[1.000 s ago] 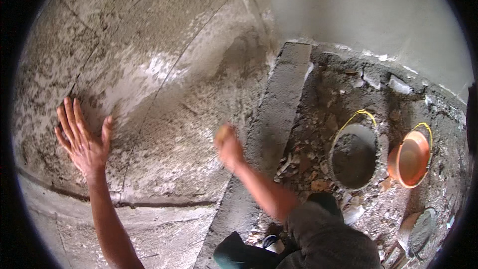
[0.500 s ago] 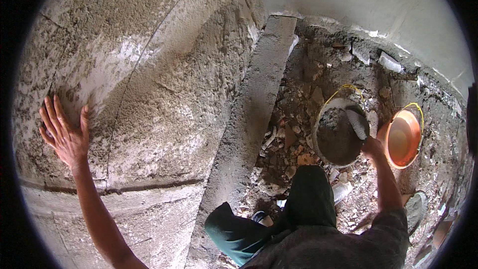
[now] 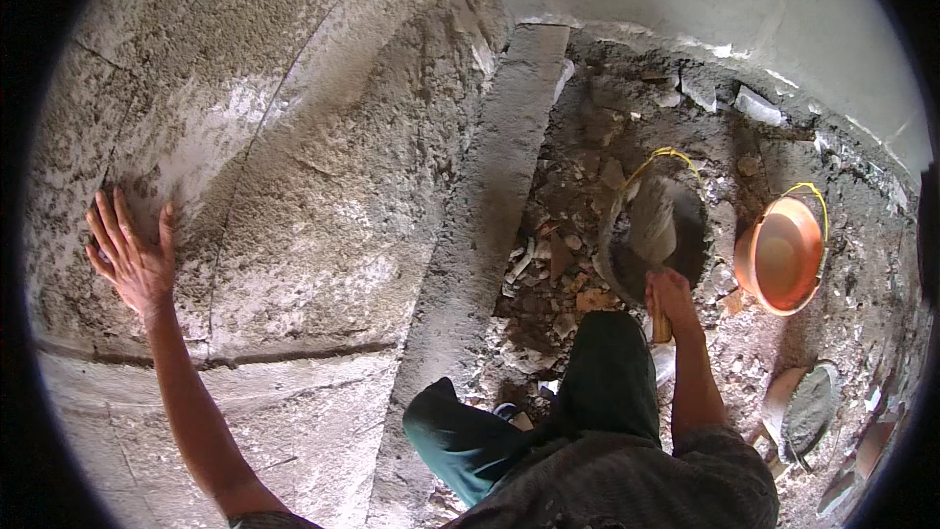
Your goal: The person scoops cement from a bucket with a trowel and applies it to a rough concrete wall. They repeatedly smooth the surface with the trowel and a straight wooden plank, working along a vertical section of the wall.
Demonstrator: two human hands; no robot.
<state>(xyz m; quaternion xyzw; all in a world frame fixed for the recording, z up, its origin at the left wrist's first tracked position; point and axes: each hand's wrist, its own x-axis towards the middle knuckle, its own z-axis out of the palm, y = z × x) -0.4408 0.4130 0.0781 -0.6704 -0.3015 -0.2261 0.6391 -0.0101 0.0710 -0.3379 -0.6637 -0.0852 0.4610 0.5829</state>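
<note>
The hands are both in view and stand well apart. The left hand [image 3: 135,253] is laid against the rough, patchy wall surface [image 3: 323,186], fingers extended, thumb held away from them; it grips nothing. The right hand [image 3: 670,296] is closed round the wooden handle [image 3: 662,326] of a trowel [image 3: 653,225], the butt of the handle projecting below the fist toward the person. The trowel's broad, pale grey blade points away from the person and lies across the mouth of the mortar bucket [image 3: 604,250]; whether it touches the dark grey mortar [image 3: 691,225] cannot be determined from this angle. This bucket has a raised yellow handle [image 3: 676,151] and rests on a floor [image 3: 548,279] strewn with broken rubble. An orange bucket [image 3: 746,260], also yellow-handled, stands to its right, near but apart, with murky contents. A third container [image 3: 780,402], holding grey material, lies tilted nearer the person. A long concrete ledge [image 3: 499,157] runs between the rough wall surface and the rubble. The person's dark green trouser leg [image 3: 612,372] is bent just below the mortar bucket.
</note>
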